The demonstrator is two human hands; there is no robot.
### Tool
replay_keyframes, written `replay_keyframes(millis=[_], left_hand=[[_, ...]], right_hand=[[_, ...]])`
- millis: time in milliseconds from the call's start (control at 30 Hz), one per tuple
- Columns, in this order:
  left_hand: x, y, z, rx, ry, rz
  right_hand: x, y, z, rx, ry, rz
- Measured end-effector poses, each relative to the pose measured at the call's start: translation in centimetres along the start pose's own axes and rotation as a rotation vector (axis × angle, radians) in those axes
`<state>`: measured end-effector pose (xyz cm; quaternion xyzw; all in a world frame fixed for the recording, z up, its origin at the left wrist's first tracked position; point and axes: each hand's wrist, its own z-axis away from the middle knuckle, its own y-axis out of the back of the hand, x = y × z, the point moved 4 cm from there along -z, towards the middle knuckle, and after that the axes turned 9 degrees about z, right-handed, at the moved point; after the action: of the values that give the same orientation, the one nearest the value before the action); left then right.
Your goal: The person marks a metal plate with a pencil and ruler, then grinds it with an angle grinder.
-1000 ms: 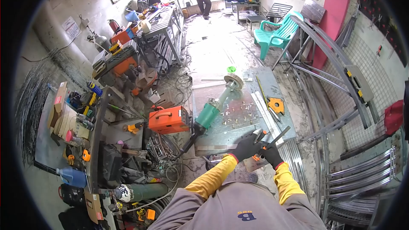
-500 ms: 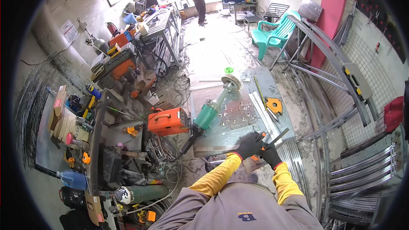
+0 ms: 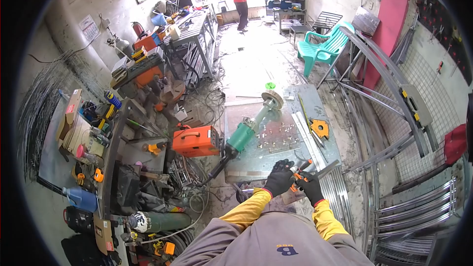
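My left hand (image 3: 280, 176) has just drawn back, its grip unclear, apparently leaving my right hand (image 3: 309, 188), curled round the orange-handled tool (image 3: 305, 165), to steady it!

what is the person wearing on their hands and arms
The left hand and right hand wear black gloves, red-edged at the wrists. Yellow sleeves cover the forearms, and looser grey-brown shirt sleeves cover the upper arms.
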<state>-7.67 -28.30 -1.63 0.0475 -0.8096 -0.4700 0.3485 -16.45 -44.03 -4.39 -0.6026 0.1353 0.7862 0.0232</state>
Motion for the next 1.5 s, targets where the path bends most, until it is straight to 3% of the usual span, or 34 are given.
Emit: replay_keyframes(millis=[67,233,300,400,567,767,933,1000,1033,1067,1100,1133,1167,1200,1233,1333,1367,1467,1500], left_hand=[[-0.2,-0.4,0.3,0.000,0.032,0.034],[0.1,-0.2,0.3,0.054,0.006,0.053],[0.0,-0.4,0.5,0.072,-0.005,0.030],[0.7,-0.1,0.2,0.110,0.014,0.014],[0.1,-0.7,0.1,0.120,0.048,0.062],[0.2,0.2,-0.4,0.008,0.085,0.156],[0.4,0.9,-0.8,0.014,0.059,0.214],[2.6,3.2,-1.6,0.110,0.037,0.442],[3.1,3.6,-1.6,0.046,0.172,0.606],[3.2,3.5,-1.7,0.042,0.174,0.608],[3.1,2.7,-2.0,-0.099,0.262,0.860],[3.3,2.0,-2.0,-0.240,0.349,1.109],[4.7,2.9,-1.7,-0.193,0.395,1.271],[4.8,3.2,-1.5,-0.186,0.394,1.270],[4.9,3.5,-1.3,-0.156,0.403,1.336],[5.1,4.2,-0.7,-0.099,0.431,1.467],[5.3,4.5,-0.5,-0.074,0.451,1.533],[5.2,5.5,-1.1,-0.042,0.517,1.377],[5.2,5.6,-1.1,-0.034,0.517,1.376]], right_hand=[[0.2,-0.2,0.9,0.064,-0.053,-0.132],[-0.3,-0.2,1.6,0.131,-0.055,-0.065],[-0.9,0.1,1.1,0.141,0.132,0.229],[-2.0,0.7,0.9,0.113,0.178,0.368],[-5.7,0.5,2.6,0.028,-0.008,0.262],[-3.2,2.1,3.2,0.239,0.102,0.361],[-5.3,4.4,4.9,0.270,0.049,-0.201],[-6.7,5.4,5.9,0.338,0.105,-0.313],[-6.3,5.4,5.9,0.343,0.100,-0.314],[-6.7,5.6,6.1,0.473,0.201,-0.088],[-7.3,5.7,6.2,0.596,0.305,0.143],[-7.4,5.6,6.0,0.592,0.308,0.144],[-8.2,5.1,5.7,0.529,0.258,-0.058],[-8.7,4.7,5.6,0.462,0.206,-0.259],[-8.9,4.7,5.6,0.324,0.147,-0.219],[-14.1,2.7,6.6,0.195,0.198,-0.415],[-14.6,2.4,6.7,0.192,0.231,-0.357],[-13.5,1.3,5.9,0.186,0.186,-0.544],[-13.7,1.0,5.9,0.189,0.285,-0.394]])
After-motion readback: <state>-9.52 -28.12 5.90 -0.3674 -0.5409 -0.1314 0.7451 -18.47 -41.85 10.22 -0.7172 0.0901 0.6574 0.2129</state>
